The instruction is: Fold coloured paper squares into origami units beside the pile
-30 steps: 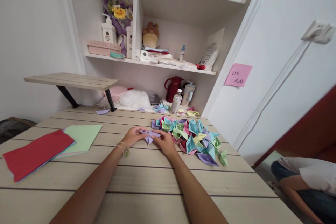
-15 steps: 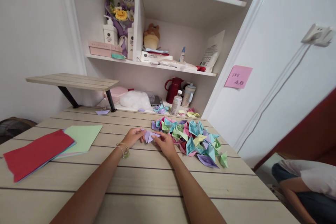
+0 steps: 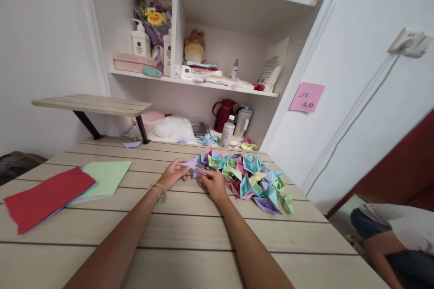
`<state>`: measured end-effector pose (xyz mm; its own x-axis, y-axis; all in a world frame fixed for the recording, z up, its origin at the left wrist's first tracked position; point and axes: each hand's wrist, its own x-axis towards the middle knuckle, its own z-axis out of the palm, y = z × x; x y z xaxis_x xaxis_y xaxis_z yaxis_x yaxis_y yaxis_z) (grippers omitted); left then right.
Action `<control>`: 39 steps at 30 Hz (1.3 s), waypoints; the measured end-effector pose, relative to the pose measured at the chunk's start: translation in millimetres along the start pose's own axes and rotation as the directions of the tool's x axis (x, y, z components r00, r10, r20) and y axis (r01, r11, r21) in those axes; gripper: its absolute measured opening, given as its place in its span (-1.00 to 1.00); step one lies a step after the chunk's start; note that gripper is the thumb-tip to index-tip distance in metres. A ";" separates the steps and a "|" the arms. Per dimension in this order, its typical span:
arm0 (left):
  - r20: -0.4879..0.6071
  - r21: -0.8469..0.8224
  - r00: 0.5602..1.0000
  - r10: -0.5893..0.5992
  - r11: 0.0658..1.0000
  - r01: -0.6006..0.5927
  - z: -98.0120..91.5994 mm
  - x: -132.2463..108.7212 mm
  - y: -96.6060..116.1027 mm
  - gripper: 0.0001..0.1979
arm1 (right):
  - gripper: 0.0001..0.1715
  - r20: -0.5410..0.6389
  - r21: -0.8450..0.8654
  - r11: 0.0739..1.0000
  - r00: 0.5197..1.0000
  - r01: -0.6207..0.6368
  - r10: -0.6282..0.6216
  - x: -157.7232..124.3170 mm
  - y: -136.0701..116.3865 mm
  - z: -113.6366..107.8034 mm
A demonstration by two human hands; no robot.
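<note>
A folded purple paper piece (image 3: 192,164) is held between my two hands, a little above the table. My left hand (image 3: 175,173) pinches its left end between thumb and fingers. The fingers of my right hand (image 3: 214,183) close on its right side, covering part of it. Just beyond and to the right lies a heap of folded paper boats (image 3: 250,176) in blue, green, pink, purple and yellow. A purple boat (image 3: 267,205) and a small green one (image 3: 288,203) lie at the heap's near edge.
Red paper sheets (image 3: 50,194) and green sheets (image 3: 107,178) lie at the left. A raised wooden stand (image 3: 91,104) is at the back left. A bottle (image 3: 227,131) and a red jug (image 3: 224,115) stand behind the heap. A person (image 3: 400,235) is at the far right.
The purple paper has opened from a compact folded shape into a wider, pointed one. My left hand has shifted slightly up, while my right hand stays nearly in place.
</note>
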<state>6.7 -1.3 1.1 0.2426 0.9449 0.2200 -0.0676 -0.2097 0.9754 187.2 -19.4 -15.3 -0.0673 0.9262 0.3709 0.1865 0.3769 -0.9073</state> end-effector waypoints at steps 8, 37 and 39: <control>0.018 0.066 1.000 -0.018 0.998 0.017 -0.6 2.0 -1.6 -0.69 | -0.58 0.050 -0.034 0.999 0.999 0.002 -0.001 -1.5 -1.7 0.6; 0.013 0.223 1.000 -0.018 0.975 0.015 1.5 -2.4 -1.3 -0.73 | -0.63 0.010 -0.270 0.948 0.985 0.168 -0.171 -7.3 -14.3 0.4; 0.026 0.201 1.000 -0.015 0.980 0.009 1.5 -2.9 0.0 -0.72 | -0.64 0.059 -0.263 0.944 0.980 0.197 -0.188 -6.4 -13.2 0.6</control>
<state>7.5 -4.4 0.5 0.2686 0.9410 0.2060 0.1303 -0.2474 0.9601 184.6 -30.3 -5.8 -0.1584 0.8377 0.5227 0.4209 0.5362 -0.7317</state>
